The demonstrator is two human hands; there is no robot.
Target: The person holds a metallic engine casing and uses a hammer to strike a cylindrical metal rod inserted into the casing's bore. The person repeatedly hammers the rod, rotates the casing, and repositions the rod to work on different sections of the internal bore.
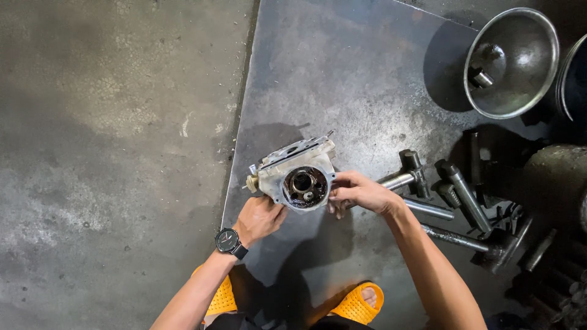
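Grey cast-metal housing (pixel 298 173), with a round dark, greasy bore facing up, is held above a steel floor plate (pixel 342 73) in the head view. Left hand (pixel 260 219), a black watch (pixel 228 241) on its wrist, grips the housing's lower left edge with fingers curled tight. Right hand (pixel 361 192) clamps its right rim, fingers closed. Steel socket wrenches (pixel 428 183) lie just right; a metal bowl (pixel 512 61) sits well beyond. 2 orange sandals (pixel 361 304) show below.
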